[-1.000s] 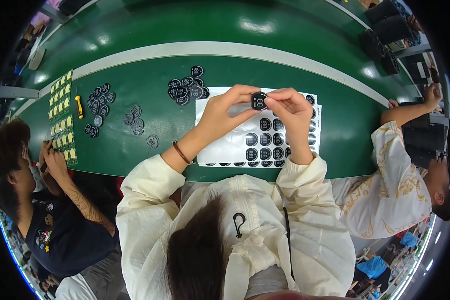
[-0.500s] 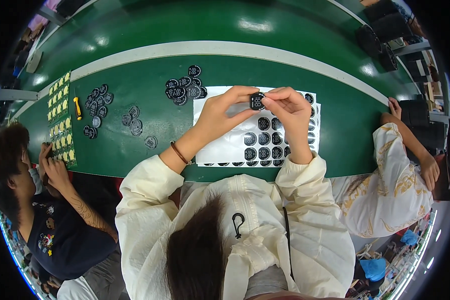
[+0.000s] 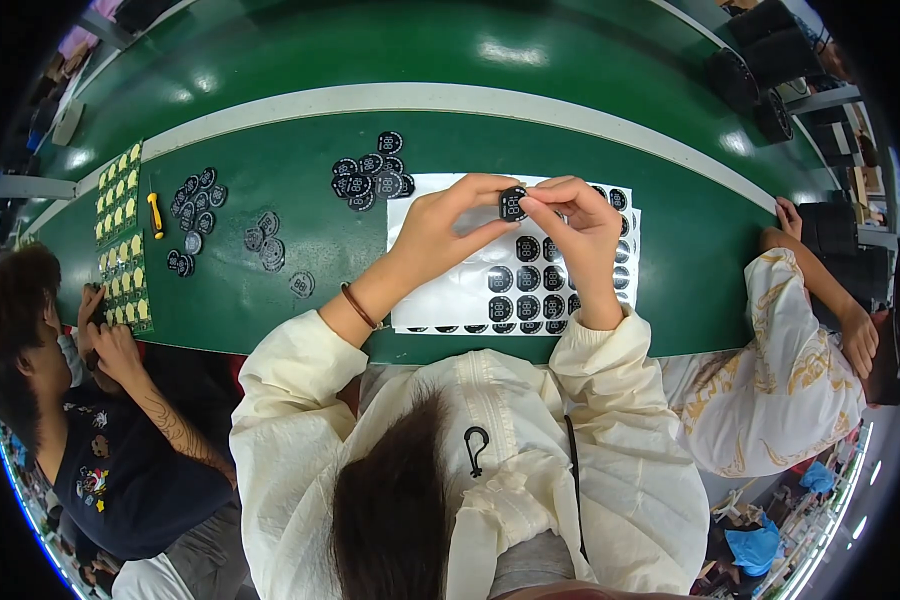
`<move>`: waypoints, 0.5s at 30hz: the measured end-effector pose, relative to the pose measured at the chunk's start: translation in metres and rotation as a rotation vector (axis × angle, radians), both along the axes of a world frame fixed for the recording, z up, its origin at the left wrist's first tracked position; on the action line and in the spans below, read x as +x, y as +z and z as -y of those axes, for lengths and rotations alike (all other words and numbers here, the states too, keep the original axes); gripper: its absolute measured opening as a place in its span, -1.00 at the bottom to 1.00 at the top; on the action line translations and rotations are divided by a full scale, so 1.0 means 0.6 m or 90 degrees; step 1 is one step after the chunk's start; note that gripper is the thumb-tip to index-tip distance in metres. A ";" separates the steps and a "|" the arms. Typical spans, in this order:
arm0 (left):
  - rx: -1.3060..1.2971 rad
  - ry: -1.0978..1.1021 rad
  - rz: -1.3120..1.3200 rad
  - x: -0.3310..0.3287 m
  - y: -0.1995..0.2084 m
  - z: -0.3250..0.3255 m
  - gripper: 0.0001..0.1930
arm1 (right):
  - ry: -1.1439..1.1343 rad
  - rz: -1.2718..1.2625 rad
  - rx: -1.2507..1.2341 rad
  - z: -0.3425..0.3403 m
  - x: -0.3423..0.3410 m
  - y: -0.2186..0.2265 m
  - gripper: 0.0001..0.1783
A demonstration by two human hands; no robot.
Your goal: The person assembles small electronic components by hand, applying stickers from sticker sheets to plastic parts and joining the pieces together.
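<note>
A small round black display piece (image 3: 512, 204) with pale digit shapes is held up between my two hands, above the far part of a white sheet. My left hand (image 3: 438, 228) pinches its left side between thumb and fingers. Closed on its right edge are the thumb and fingertips of my right hand (image 3: 584, 222). Below lies the white sheet (image 3: 440, 280), with rows of round black stickers (image 3: 527, 278) on its right half; its left part is mostly bare white. My right hand and wrist cover some of the stickers.
Piles of round black pieces (image 3: 370, 180) lie left of the sheet, with looser groups (image 3: 198, 205) farther left. A yellow screwdriver (image 3: 155, 216) lies beside green circuit-board panels (image 3: 122, 255). One co-worker (image 3: 120, 440) sits at left, another (image 3: 780, 370) at right. A white rail (image 3: 450, 97) crosses behind.
My hands stay nearly in place; the black piece turns slightly and my right fingers shift a little over it. The left co-worker's hands move slightly at the board panels.
</note>
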State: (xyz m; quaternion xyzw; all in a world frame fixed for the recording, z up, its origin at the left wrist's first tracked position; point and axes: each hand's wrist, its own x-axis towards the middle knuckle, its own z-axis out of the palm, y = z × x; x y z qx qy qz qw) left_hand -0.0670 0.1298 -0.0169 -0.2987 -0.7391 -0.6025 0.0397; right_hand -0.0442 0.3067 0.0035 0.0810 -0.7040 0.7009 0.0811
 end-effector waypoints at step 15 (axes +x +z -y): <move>-0.061 0.014 -0.052 -0.001 -0.019 0.002 -0.59 | -0.058 0.035 0.204 -0.005 -0.006 -0.011 -0.76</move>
